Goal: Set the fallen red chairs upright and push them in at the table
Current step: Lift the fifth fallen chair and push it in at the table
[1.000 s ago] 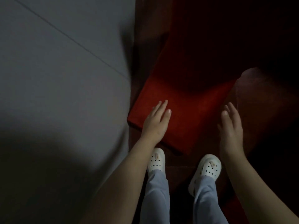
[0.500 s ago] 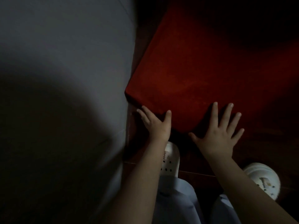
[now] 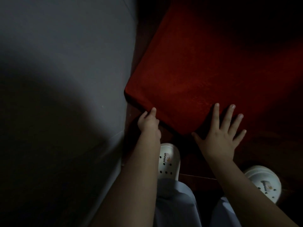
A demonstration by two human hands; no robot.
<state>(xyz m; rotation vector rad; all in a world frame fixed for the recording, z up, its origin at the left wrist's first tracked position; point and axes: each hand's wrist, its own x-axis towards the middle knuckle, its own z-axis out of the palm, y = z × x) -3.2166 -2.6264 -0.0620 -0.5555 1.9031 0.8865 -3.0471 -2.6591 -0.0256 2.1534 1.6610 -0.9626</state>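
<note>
Beside left hand (image 3: 148, 122), red chair (image 3: 205, 76) lies diagonally, corner nearest.

Red chair (image 3: 205, 76), cushioned face up

The grey floor (image 3: 65, 63) spreads left of the red chair (image 3: 205, 79), its lower part under a broad dark shadow; below the chair's near edge the ground looks dark reddish-brown; there stand one white clog (image 3: 168, 161) and a second clog (image 3: 262, 182).
</note>
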